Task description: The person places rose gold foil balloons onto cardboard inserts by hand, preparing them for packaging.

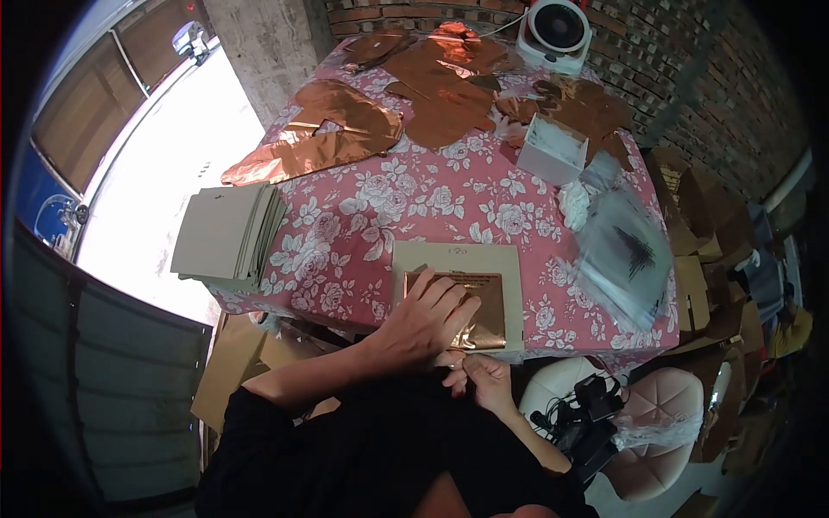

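A copper foil packet [482, 312] with small dark print along its top lies on a grey-beige card [511, 268] at the table's front edge. My left hand [423, 318] rests over the packet's left part, palm down, its fingers spread. Just below the card's front edge is my right hand [485, 380], its fingers bent together near the left wrist. A small pale or clear piece shows at its fingertips, too small to name.
Grey cards [220, 231] are stacked at the left. Copper foil shapes [345, 129] lie across the back. A white box [553, 151], clear plastic bags [626, 259] and a white fan [555, 34] are on the right side. Chairs [661, 397] stand below the front edge.
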`<state>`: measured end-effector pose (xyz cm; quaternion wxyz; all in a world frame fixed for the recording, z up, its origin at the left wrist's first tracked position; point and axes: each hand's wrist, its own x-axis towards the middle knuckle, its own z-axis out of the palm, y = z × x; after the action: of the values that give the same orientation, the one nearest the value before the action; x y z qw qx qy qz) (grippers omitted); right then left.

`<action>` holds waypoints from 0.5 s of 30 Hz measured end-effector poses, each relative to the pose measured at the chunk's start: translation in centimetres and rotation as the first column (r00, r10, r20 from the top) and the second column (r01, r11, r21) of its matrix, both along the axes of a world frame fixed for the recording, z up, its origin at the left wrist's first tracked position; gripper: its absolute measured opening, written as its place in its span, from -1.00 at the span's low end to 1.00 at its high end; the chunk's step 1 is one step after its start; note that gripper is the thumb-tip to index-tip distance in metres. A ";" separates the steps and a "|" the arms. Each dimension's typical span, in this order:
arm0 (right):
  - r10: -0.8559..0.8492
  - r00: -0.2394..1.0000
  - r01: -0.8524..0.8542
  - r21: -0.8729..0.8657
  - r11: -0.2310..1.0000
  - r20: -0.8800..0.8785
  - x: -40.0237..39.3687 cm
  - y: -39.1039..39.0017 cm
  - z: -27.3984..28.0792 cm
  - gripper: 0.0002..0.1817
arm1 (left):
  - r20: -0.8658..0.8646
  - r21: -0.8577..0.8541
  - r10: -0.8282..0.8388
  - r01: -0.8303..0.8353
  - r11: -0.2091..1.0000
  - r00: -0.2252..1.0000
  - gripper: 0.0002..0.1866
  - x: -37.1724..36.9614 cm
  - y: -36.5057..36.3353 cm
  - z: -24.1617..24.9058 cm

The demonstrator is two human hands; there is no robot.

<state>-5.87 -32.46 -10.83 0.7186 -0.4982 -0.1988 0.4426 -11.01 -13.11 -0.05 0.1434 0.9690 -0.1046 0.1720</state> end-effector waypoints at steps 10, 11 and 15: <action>-0.013 0.998 0.014 -0.023 1.000 0.055 -0.1 -0.6 0.0 -0.68 | -0.021 0.015 0.025 -0.024 1.000 0.999 -0.14 -0.1 -0.6 -0.4; -0.015 0.998 0.016 -0.023 1.000 0.054 -0.1 -0.5 0.2 -0.68 | -0.018 0.013 0.032 -0.032 0.999 0.999 -0.14 -0.1 -0.7 -0.5; -0.172 0.978 0.170 0.029 0.985 0.122 -0.4 -0.8 2.1 -0.70 | -0.011 -0.142 0.001 -0.003 0.990 1.000 -0.19 -0.2 -1.5 1.6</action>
<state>-6.31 -33.27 -8.71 0.7447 -0.5334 -0.2036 0.3457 -11.25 -14.61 1.56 0.2122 0.9574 -0.0904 0.1739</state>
